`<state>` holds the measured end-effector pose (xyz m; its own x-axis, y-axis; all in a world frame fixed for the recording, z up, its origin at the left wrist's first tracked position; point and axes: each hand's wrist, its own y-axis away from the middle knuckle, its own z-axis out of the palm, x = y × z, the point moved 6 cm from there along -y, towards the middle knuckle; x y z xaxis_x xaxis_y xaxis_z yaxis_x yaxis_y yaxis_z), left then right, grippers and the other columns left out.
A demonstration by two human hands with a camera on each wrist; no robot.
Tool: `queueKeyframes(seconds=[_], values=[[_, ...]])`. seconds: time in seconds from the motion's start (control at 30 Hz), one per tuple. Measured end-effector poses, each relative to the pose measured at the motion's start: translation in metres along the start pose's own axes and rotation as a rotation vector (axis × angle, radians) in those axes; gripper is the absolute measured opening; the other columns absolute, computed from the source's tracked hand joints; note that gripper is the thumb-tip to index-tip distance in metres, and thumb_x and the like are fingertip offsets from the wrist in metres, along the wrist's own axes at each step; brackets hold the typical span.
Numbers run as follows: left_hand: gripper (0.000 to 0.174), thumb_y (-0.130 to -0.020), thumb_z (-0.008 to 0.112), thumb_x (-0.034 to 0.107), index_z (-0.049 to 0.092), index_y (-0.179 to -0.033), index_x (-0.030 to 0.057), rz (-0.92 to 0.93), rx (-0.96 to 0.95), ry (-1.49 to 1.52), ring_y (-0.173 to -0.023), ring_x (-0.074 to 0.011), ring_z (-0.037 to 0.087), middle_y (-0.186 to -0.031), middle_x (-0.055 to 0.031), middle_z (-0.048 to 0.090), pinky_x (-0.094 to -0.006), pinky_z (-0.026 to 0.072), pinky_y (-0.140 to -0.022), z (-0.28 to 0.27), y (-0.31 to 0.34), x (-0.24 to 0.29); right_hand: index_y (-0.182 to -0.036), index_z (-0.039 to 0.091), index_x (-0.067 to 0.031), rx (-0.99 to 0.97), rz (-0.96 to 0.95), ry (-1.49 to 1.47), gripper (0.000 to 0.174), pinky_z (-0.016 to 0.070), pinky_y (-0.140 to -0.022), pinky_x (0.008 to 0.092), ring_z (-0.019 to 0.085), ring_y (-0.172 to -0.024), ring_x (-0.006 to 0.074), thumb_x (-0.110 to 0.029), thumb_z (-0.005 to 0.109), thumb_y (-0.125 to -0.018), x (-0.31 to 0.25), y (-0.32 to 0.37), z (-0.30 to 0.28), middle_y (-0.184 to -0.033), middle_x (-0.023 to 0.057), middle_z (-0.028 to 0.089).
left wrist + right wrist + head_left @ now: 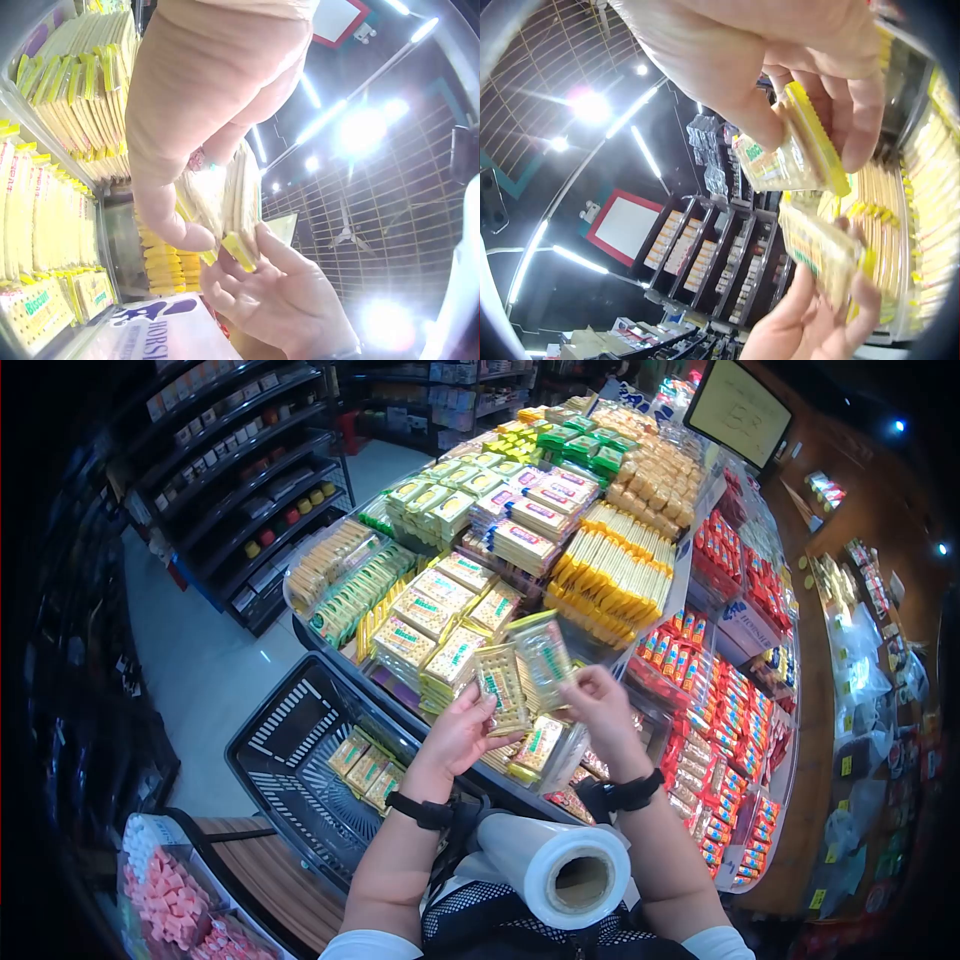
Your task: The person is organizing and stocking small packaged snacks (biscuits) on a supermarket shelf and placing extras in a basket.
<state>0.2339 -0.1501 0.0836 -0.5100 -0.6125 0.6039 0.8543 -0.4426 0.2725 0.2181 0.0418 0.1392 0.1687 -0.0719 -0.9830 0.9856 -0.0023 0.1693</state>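
In the head view my left hand (458, 738) pinches a clear-wrapped biscuit packet (503, 685) by its lower left side, thumb on the front. My right hand (606, 718) grips a second biscuit packet (541, 656) by its lower right corner. The two packets are held side by side, tilted, over the biscuit display. The right wrist view shows the right hand's packet (761, 166) above the left hand's packet (814, 244), both with yellow crimped ends. Behind them lie stacks of like biscuit packets (420, 610).
A dark shopping basket (285, 745) with several biscuit packets (365, 770) inside stands left of the display. A roll of clear film (545, 860) lies before my body. Red-wrapped snacks (720, 730) fill bins to the right. Dark shelves (240, 480) stand across the aisle.
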Motion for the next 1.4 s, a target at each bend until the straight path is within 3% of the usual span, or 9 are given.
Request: queueKeyframes(seconds=[0.17,0.27,0.37,0.53,0.73,0.87,1.0,1.17,1.4], values=[[0.045,-0.107,0.042,0.018,0.033,-0.151,0.0125,-0.070,-0.019,-0.087,-0.120,-0.0310,0.061,-0.135,-0.0123,0.057,-0.0540,0.0532,-0.096,-0.007,0.017,0.011,-0.112,0.063,-0.0021,-0.135,-0.067,0.102,0.023,0.0549,-0.072,0.0279,0.065,-0.086,0.0105,-0.015,0.068,-0.094,-0.049,0.001,-0.019,-0.098,0.0033,0.068],[0.047,-0.108,0.043,0.024,0.033,-0.153,0.0145,-0.136,-0.075,-0.137,-0.109,-0.0206,0.063,-0.125,-0.0055,0.061,-0.0498,0.0549,-0.093,-0.029,0.008,0.004,-0.113,0.067,-0.0040,-0.449,-0.273,0.638,0.026,0.0495,-0.080,0.0299,0.062,-0.087,0.0145,-0.013,0.070,-0.089,-0.060,0.007,0.009,-0.099,0.0076,0.069],[0.049,-0.107,0.046,0.030,0.036,-0.152,0.0149,-0.218,-0.089,-0.287,-0.100,-0.0123,0.062,-0.119,-0.0008,0.061,-0.0414,0.0572,-0.086,-0.023,0.006,0.003,-0.114,0.067,-0.0045,-0.476,-0.397,0.760,0.026,0.0496,-0.078,0.0317,0.063,-0.086,0.0183,-0.010,0.070,-0.088,-0.052,0.007,0.029,-0.097,0.0114,0.068],[0.055,-0.105,0.051,0.037,0.037,-0.153,0.0155,-0.240,-0.035,-0.476,-0.094,-0.0068,0.060,-0.114,0.0031,0.061,-0.0297,0.0574,-0.076,-0.019,0.011,0.000,-0.116,0.060,-0.0042,-0.434,-0.211,0.873,0.035,0.0503,-0.078,0.0390,0.065,-0.087,0.0296,-0.011,0.075,-0.085,-0.043,0.005,0.043,-0.089,0.0144,0.066],[0.073,-0.092,0.072,0.022,0.035,-0.151,0.0010,-0.203,-0.196,-0.587,-0.095,-0.0032,0.055,-0.112,0.0018,0.060,-0.0206,0.0473,-0.071,0.017,0.033,0.014,-0.112,0.058,-0.0005,-0.330,-0.430,0.893,0.041,0.0499,-0.081,0.0394,0.063,-0.094,0.0331,-0.013,0.079,-0.080,-0.044,0.009,0.050,-0.100,0.0171,0.064],[0.056,-0.088,0.074,0.013,0.048,-0.136,0.0032,-0.057,-0.255,-0.902,-0.078,-0.0021,0.046,-0.094,0.0065,0.051,-0.0194,0.0394,-0.064,-0.015,0.028,-0.013,-0.121,0.057,-0.0021,-0.412,-0.524,0.872,0.049,0.0498,-0.086,0.0377,0.063,-0.099,0.0323,-0.012,0.079,-0.080,-0.019,0.019,0.062,-0.106,0.0161,0.063],[0.060,-0.083,0.082,0.021,0.051,-0.131,0.0028,0.017,-0.188,-0.858,-0.073,-0.0062,0.051,-0.083,0.0018,0.056,-0.0247,0.0420,-0.062,-0.008,0.045,0.003,-0.131,0.052,-0.0024,-0.441,-0.210,0.623,0.055,0.0514,-0.081,0.0306,0.063,-0.093,0.0174,-0.010,0.077,-0.083,-0.009,0.020,0.054,-0.103,0.0093,0.064],[0.057,-0.086,0.078,0.015,0.050,-0.135,0.0072,0.207,0.078,0.085,-0.109,-0.0125,0.062,-0.123,-0.0045,0.064,-0.0277,0.0507,-0.089,-0.032,0.052,-0.003,-0.121,0.049,-0.0004,-0.169,-0.012,0.041,0.044,0.0528,-0.076,0.0263,0.063,-0.087,0.0120,-0.009,0.076,-0.087,0.012,0.013,0.042,-0.096,0.0059,0.062],[0.046,-0.089,0.072,0.006,0.054,-0.132,0.0050,0.326,0.150,0.369,-0.113,-0.0202,0.061,-0.121,-0.0077,0.064,-0.0383,0.0469,-0.103,-0.018,0.070,-0.031,-0.113,0.048,-0.0030,-0.285,-0.032,0.136,0.043,0.0503,-0.076,0.0251,0.059,-0.087,0.0103,-0.009,0.080,-0.085,0.023,0.034,0.069,-0.097,0.0043,0.056]])
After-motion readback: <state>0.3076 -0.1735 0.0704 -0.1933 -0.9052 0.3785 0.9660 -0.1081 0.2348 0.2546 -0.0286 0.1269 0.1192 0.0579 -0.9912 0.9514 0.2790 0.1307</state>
